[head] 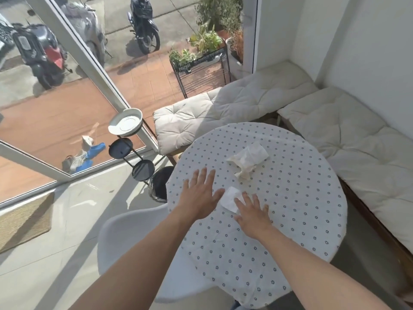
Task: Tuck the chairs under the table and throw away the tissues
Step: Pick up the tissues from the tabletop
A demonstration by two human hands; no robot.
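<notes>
Over the round table (301, 220), covered in a white cloth printed with small dark flowers, we see both bare forearms reaching forward. The left hand (201, 195) hovers flat with its fingers spread and released, grasping nothing; its thumb tip lies just beside the small flat white tissue (230, 199). The right hand (252, 211) is also spread, palm down, with its fingertips (244, 195) touching the near edge of that same tissue; we cannot tell whether it presses the paper or only rests on it, and no finger is curled around it. Farther across the cloth, apart from both hands, lies a larger crumpled white tissue (247, 159).

At the table's left side, the white moulded plastic chair (134, 233) stands with its seat partly under the tabletop edge. Beyond it, close to the table's far left rim, we see a dark round bin (159, 184), partly hidden by the tabletop. Cream tufted bench cushions (234, 108) run along the wall behind and to the right of the table. A black tiered stand carrying a white dish (126, 123) rises beside the glass door.
</notes>
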